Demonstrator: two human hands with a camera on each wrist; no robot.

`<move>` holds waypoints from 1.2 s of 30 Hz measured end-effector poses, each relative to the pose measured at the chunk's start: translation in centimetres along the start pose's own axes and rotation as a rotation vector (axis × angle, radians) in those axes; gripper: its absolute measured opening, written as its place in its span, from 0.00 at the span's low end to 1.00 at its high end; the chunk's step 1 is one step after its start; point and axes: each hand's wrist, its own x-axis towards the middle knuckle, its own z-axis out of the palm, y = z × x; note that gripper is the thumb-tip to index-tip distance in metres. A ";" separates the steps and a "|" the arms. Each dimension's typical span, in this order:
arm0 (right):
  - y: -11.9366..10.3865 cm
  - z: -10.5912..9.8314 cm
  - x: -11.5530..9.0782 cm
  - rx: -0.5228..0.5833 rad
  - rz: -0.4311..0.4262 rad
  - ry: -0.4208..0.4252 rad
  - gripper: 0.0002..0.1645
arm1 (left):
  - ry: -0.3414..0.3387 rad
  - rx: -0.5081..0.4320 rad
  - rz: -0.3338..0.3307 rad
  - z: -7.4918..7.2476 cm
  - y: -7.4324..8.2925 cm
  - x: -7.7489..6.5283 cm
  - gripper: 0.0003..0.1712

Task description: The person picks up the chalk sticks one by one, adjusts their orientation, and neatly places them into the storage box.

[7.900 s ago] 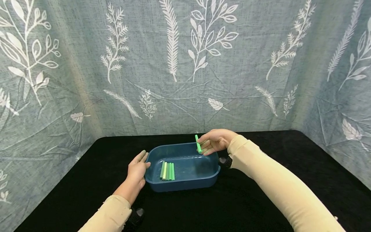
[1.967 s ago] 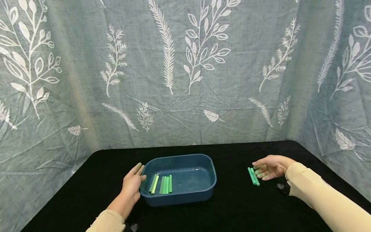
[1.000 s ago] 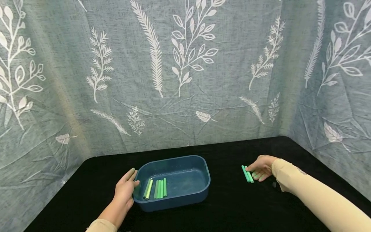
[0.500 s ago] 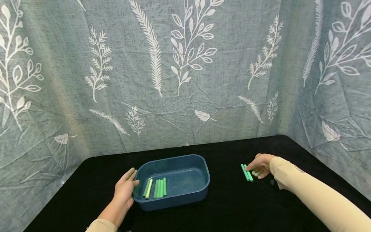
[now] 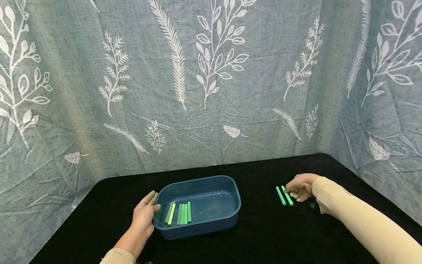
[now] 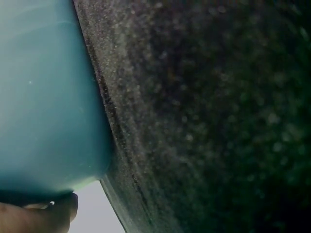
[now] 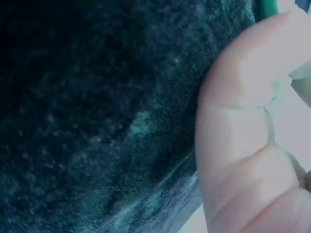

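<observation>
A dark blue rectangular tub (image 5: 197,231) stands on the black cloth. My left hand (image 5: 144,214) rests against its left end, fingers fairly straight and thumb at the rim; in the left wrist view a fingertip (image 6: 65,211) touches the tub wall. Several green and yellow-green chalk sticks (image 5: 184,213) lie side by side in the tub's left part. Right of the tub, my right hand (image 5: 301,187) pinches the upper part of a green chalk stick (image 5: 288,199), its other fingers curled. Another green chalk stick (image 5: 281,195) lies just left of it.
The black cloth (image 5: 260,231) covers the table. Grey-green curtains (image 5: 211,146) with white leaf prints stand behind and at both sides. The tub's raised walls surround the chalk sticks inside.
From 7.9 to 2.0 seconds ago, my right hand went from over the tub to the sticks at right. Since half a second ago, the right-hand stick has shifted away from its neighbour.
</observation>
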 end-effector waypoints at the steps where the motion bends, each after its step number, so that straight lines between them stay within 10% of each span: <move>1: 0.0 0.0 -0.1 0.002 0.000 0.000 0.06 | 0.001 0.000 0.000 0.0 0.0 0.0 0.36; 17: -3.8 -0.7 -2.6 0.087 -0.155 -0.042 0.15 | -0.001 -0.005 0.020 -0.1 0.2 -0.2 0.36; 28: -8.1 2.3 -2.2 0.099 -0.202 -0.086 0.08 | 0.008 -0.014 0.016 -0.1 0.3 -0.1 0.36; 32: -9.6 4.0 -1.5 0.139 -0.228 -0.125 0.23 | 0.015 -0.015 0.000 -0.2 0.4 -0.2 0.35; 36: -11.0 5.4 -1.0 0.221 -0.248 -0.167 0.11 | 0.023 -0.015 -0.002 -0.3 0.5 -0.3 0.35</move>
